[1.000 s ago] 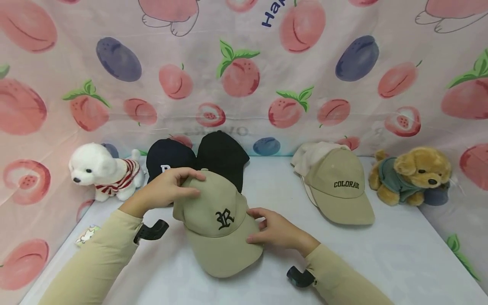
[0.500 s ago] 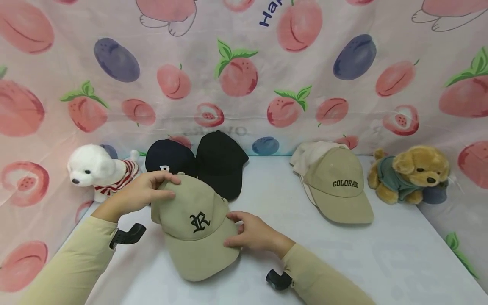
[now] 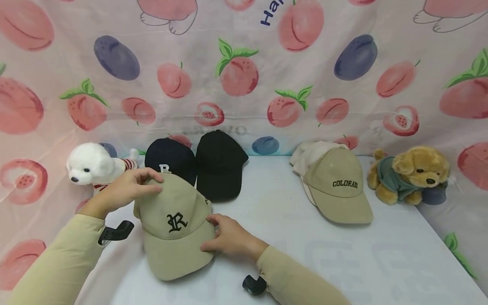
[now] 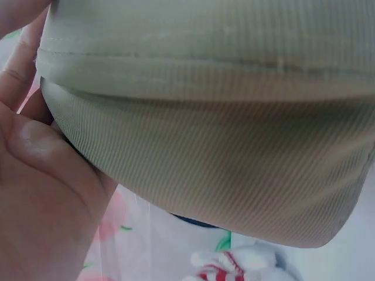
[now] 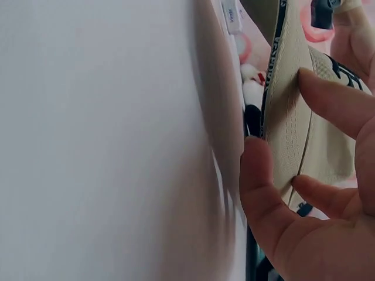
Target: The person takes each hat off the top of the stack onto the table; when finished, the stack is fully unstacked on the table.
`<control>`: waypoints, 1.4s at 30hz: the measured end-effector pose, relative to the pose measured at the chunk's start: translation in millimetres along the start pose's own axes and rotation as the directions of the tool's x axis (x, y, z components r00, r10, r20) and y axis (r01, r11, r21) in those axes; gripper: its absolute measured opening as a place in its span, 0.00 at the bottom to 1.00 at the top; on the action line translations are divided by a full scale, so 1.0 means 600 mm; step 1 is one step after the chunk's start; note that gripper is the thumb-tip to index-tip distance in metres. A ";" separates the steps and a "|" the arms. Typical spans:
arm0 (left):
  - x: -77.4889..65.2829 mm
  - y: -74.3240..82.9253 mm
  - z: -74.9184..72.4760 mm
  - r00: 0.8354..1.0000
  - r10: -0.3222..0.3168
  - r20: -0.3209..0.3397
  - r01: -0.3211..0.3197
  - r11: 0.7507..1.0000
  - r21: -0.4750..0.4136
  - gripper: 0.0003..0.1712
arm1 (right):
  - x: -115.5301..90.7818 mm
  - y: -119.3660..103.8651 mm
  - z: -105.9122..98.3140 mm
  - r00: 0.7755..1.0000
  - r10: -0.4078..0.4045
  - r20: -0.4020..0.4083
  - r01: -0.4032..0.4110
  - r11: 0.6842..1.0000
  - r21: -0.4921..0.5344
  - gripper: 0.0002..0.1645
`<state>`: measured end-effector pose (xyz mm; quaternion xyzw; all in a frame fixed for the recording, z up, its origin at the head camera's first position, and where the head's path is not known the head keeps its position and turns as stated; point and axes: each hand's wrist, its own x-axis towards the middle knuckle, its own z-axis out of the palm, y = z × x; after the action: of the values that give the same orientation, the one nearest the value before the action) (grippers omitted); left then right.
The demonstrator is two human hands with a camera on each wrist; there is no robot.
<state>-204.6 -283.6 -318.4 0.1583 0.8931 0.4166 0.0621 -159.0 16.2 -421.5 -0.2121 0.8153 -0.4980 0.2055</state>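
A khaki baseball cap (image 3: pixel 173 199) with a black gothic letter is held between both hands, left of centre, its brim turned toward me. My left hand (image 3: pixel 126 188) grips the crown's upper left side, thumb on the front. At the brim's right edge, my right hand (image 3: pixel 232 239) pinches the cloth. In the left wrist view the cap's ribbed crown (image 4: pixel 205 158) fills most of the picture beside the palm (image 4: pixel 47 187). The right wrist view has thumb and fingers (image 5: pixel 263 175) around the cap's edge (image 5: pixel 287 111), close over the white table.
Behind the held cap are a navy cap (image 3: pixel 169 156) and a black cap (image 3: pixel 219 165). A khaki COLORADO cap (image 3: pixel 335 182) rests against a cream cap (image 3: pixel 310 154) at right. Plush dogs, one white (image 3: pixel 91 163) and one golden (image 3: pixel 419 169), sit at either side on the white table (image 3: pixel 343 258).
Both hands have carried the khaki cap leftward across the table. More of the black cap now shows, while the left hand covers part of the white plush dog.
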 end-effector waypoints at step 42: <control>-0.002 -0.068 -0.062 0.998 -0.043 0.040 0.042 0.999 0.022 0.17 | 0.053 -0.052 0.095 0.997 0.047 0.068 -0.044 0.998 -0.053 0.51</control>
<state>-222.1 -335.8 -325.6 0.1484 0.8991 0.4024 0.0872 -149.6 -55.3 -421.5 -0.2159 0.8249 -0.4643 0.2395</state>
